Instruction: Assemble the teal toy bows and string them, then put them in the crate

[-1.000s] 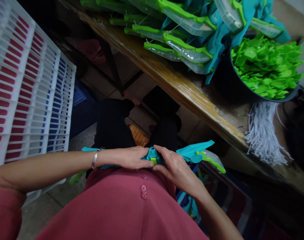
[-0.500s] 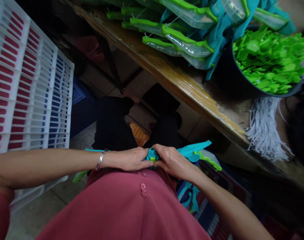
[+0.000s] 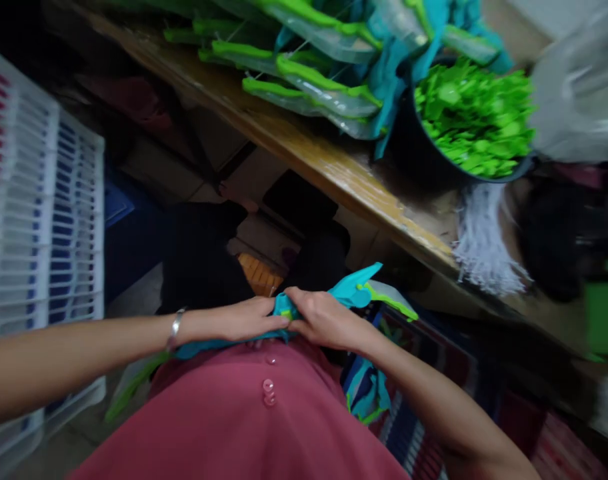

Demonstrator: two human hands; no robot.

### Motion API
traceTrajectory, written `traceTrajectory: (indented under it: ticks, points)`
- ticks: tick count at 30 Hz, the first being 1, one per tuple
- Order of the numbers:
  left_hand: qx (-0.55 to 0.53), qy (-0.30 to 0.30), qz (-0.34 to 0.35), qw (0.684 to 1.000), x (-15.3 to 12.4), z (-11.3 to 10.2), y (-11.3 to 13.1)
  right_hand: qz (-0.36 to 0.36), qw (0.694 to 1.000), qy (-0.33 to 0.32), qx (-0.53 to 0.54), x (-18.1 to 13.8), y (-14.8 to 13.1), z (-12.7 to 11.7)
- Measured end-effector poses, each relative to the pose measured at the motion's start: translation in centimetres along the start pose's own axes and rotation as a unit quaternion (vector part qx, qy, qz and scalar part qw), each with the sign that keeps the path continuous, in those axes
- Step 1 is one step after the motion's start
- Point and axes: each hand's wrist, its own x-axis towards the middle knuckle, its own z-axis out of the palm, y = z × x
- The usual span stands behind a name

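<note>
Snugly, left hand [image 3: 241,321] holds middle of teal hanger [image 3: 282,305], fingertips partly hidden. Right hand [image 3: 330,320] grips it just beside, some fingers tucked out of sight. Hanger sits in front of pink shirt [image 3: 244,427], left part mostly hidden. Farther out, white basket [image 3: 47,220], blurry, cut off at left. Black bucket [image 3: 421,157] of green bits [image 3: 477,120] on table [image 3: 334,172]. Hanger pile [image 3: 329,83] cut off at top.

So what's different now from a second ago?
The turquoise piece has tilted: its right end is angled higher in view, its left end lower, and its middle's round opening no longer shows clearly. The view swung too, shifting the surroundings left. Nothing was taken or let go: left hand and right hand still hold it; the bucket stays on the table.
</note>
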Motion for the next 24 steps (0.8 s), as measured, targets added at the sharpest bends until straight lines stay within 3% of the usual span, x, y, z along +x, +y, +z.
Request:
traceTrajectory:
  ticks: [4, 7, 9, 12, 14, 17, 20, 24]
  points:
    - [0.055, 0.055, 0.026, 0.997, -0.1, 0.6, -0.8, 0.001, 0.999, -0.01, -0.04, -0.3, -1.1, 0.7]
    - [0.037, 0.029, 0.014, 0.999, 0.6, 0.1, -0.7, 0.011, 0.998, 0.017, -0.057, -0.5, -0.9, 1.4]
    - [-0.002, 0.003, -0.001, 1.0, 1.3, -0.3, -0.4, 0.001, 0.995, 0.07, -0.076, -0.9, -0.3, 1.3]
    - [-0.034, 0.015, -0.021, 0.999, 2.3, -0.6, -0.4, -0.058, 0.972, 0.21, -0.085, -2.0, 1.0, -0.3]
    - [-0.03, 0.032, -0.032, 0.999, 2.6, -0.6, -0.8, -0.066, 0.942, 0.327, -0.048, -3.2, 2.2, -2.3]
    - [0.022, 0.05, -0.02, 0.998, 2.0, -1.1, -1.7, 0.014, 0.883, 0.468, 0.027, -5.5, 4.5, -5.8]
    - [0.093, 0.095, 0.021, 0.991, 0.4, -1.9, -3.0, 0.098, 0.819, 0.563, 0.04, -7.8, 7.4, -9.1]
    - [0.14, 0.149, 0.084, 0.975, -1.8, -2.2, -5.1, 0.135, 0.738, 0.658, -0.06, -9.5, 12.3, -14.6]
